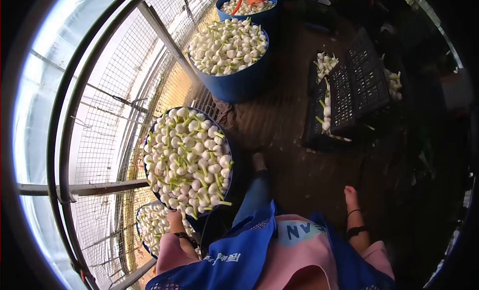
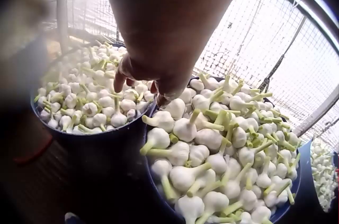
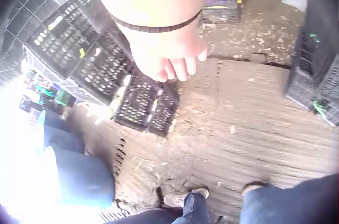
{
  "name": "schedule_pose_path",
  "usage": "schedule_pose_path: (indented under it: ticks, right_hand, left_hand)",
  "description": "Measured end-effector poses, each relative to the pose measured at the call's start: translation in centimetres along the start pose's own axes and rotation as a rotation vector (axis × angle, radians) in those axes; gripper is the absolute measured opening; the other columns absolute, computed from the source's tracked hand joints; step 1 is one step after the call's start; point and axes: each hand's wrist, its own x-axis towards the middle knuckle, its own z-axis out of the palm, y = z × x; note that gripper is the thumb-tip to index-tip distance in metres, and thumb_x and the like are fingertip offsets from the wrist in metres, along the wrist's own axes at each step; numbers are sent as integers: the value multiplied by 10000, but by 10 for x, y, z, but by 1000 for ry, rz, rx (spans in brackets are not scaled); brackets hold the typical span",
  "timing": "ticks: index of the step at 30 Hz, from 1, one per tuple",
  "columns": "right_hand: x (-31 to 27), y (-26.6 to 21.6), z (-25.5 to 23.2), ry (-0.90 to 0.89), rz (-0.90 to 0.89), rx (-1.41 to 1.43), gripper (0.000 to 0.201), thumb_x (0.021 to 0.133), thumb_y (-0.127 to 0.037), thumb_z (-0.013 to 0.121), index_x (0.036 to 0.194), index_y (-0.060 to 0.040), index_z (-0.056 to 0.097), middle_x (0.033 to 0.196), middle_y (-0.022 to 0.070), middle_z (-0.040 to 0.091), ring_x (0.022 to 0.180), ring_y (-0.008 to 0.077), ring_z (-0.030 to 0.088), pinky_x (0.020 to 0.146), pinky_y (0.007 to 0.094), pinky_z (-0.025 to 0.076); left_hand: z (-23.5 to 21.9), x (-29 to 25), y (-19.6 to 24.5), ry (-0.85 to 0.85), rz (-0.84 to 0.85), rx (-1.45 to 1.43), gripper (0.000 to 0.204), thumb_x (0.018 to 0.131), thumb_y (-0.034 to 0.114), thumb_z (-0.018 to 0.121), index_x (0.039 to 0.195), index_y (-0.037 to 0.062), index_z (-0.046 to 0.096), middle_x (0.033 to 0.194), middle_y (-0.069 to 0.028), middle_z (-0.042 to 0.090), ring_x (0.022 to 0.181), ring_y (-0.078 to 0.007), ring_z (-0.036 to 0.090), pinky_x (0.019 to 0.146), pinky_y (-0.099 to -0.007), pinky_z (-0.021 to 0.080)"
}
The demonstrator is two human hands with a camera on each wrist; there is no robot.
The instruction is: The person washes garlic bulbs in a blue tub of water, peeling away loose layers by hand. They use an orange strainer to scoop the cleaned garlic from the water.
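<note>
My left hand (image 1: 175, 221) is at the near-left rim of a blue tub (image 1: 232, 178) heaped with white garlic bulbs (image 1: 187, 150) with short green stems. In the left wrist view, that hand (image 2: 145, 73) points downward between two garlic-filled tubs, with its fingers a little apart and its fingertips close to the rim. No bulb shows in its fingers. My right hand (image 1: 351, 197) hangs out to the side over the dark floor. The right wrist view shows its fingers (image 3: 179, 69) loosely bent, holding nothing.
More blue tubs of garlic (image 1: 227, 45) line the mesh wall (image 1: 107, 110), one of them beside my left arm. Black plastic crates (image 1: 361, 80) with garlic around them lie ahead on the right. Bits of debris are scattered on the ribbed floor (image 3: 254, 107).
</note>
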Motion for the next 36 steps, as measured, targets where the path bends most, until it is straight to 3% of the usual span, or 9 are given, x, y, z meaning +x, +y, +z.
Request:
schedule_pose_path:
  ticks: [1, 4, 7, 11, 14, 23, 30, 34, 36]
  right_hand:
    - [15, -26, 3, -6, -4, 10, 260, 847, -111, 599, 1076, 11, 623, 988, 82, 651, 936, 182, 603, 847, 297, 464]
    - [76, -97, 28, -112, -23, -58, 259, 874, -120, 579, 1112, -24, 615, 926, 30, 625, 807, 109, 557, 744, 250, 459]
    - [115, -192, 68, -197, -164, -11, 266, 884, -120, 575, 1129, -22, 608, 935, 27, 627, 814, 111, 560, 745, 245, 458]
    - [178, -306, 121, -342, -263, 51, 258, 889, -95, 573, 1124, 3, 611, 991, 70, 655, 926, 132, 602, 828, 263, 474]
    - [251, -373, 174, -417, -390, 14, 259, 889, -93, 575, 1132, -10, 611, 1006, 94, 661, 939, 159, 622, 852, 273, 482]
    - [404, -578, 356, -530, -824, -363, 285, 813, -126, 593, 1093, -86, 626, 1034, 119, 644, 964, 338, 573, 874, 405, 468]
    - [441, -640, 469, -506, -945, -371, 381, 779, -160, 637, 1153, -98, 604, 1239, 84, 564, 1180, 298, 474, 995, 415, 386]
    - [475, -681, 539, -405, -1007, -460, 480, 772, -229, 651, 1233, -127, 566, 1352, 94, 472, 1280, 308, 375, 1062, 453, 296]
    - [503, -709, 582, -363, -1069, -516, 543, 777, -295, 650, 1285, -150, 527, 1392, 94, 430, 1316, 320, 322, 1084, 483, 250]
  left_hand:
    - [-21, -45, 70, 175, 2, -100, 408, 696, 346, 707, 915, 4, 680, 902, -206, 680, 902, -359, 651, 811, -414, 505]
    - [-30, -21, 192, 151, 198, -199, 331, 710, 257, 687, 926, 7, 662, 831, -205, 667, 816, -369, 637, 761, -433, 497]
    - [-59, -18, 338, 310, 356, -89, 338, 743, 324, 696, 937, 49, 658, 997, -212, 609, 940, -358, 591, 825, -425, 471]
    - [-76, -1, 504, 119, 617, -308, 302, 783, 299, 671, 959, 55, 660, 986, -176, 594, 898, -321, 612, 801, -404, 484]
    - [-74, -13, 613, 88, 646, -254, 298, 772, 252, 690, 948, 15, 657, 1000, -178, 592, 873, -299, 622, 791, -394, 495]
    - [12, -2, 820, -43, 614, -196, 314, 818, 229, 650, 1051, 19, 645, 1004, -161, 653, 910, -252, 651, 793, -346, 497]
    - [65, 65, 1017, 140, 941, -191, 366, 844, 198, 600, 1172, 46, 549, 1217, -203, 538, 1109, -362, 526, 941, -414, 430]
    - [100, 151, 1073, 105, 908, -57, 366, 847, 155, 535, 1197, 48, 520, 1264, -235, 473, 1163, -397, 456, 966, -439, 410]
    - [117, 145, 1088, 194, 802, -28, 372, 847, 136, 502, 1206, 39, 504, 1282, -248, 438, 1183, -411, 417, 966, -456, 404]
